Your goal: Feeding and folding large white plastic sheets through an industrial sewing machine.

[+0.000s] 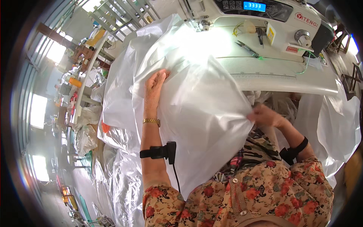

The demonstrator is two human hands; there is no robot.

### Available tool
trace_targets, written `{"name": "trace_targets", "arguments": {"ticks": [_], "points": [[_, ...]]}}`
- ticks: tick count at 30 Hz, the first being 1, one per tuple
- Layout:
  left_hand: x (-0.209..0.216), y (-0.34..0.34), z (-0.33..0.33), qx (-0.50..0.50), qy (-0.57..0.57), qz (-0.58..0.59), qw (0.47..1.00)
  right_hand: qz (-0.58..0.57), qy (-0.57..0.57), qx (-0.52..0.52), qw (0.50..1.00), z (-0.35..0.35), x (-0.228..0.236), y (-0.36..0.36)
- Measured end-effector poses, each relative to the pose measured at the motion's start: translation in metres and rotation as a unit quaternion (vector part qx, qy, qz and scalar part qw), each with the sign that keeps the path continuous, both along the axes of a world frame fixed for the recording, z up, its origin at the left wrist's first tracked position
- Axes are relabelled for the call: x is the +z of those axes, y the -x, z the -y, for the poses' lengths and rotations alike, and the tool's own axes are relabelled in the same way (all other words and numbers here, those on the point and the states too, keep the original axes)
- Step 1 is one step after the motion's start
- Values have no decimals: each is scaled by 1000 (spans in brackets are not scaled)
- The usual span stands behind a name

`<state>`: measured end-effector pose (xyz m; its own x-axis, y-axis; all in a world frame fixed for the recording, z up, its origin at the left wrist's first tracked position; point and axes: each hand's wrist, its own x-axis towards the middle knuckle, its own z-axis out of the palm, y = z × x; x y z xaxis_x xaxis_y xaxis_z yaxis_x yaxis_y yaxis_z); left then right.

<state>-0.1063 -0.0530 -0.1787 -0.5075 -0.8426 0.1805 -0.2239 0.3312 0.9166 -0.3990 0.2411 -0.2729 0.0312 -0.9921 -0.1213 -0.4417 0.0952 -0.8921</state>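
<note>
A large translucent white plastic sheet (200, 113) runs from under the sewing machine (257, 9) down across my lap. At its left part my left hand (155, 81) is closed, fingers curled on a fold of the sheet. My right hand (264, 115), smeared by motion, grips the sheet's right edge just off the table's front. Creases fan out from that grip, so the sheet looks pulled taut there. Bright lamp glare washes out the sheet near the needle area (202, 24). The fingertips of both hands are partly hidden.
Thread snips (247, 49) and a dark small tool (259, 36) lie on the machine bed, right of the needle. A ruler strip (264, 76) runs along the table's front edge. More plastic sheeting (121, 83) hangs at left and at right (327, 128). A metal rack (121, 15) stands behind.
</note>
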Motion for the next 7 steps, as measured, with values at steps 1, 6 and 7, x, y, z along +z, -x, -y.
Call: {"name": "trace_targets", "arguments": {"ticks": [1,6,7], "points": [[-1,-4,-1,-5,-3,-21,1000,-131,-16,13,991,3,-5,-11],[-1,-2,0,12,-26,-8,1000,-368,16,-91,925,14,52,-34],[-4,-4,2,16,-30,-8,999,-273,-54,-111,954,26,96,-49]]}}
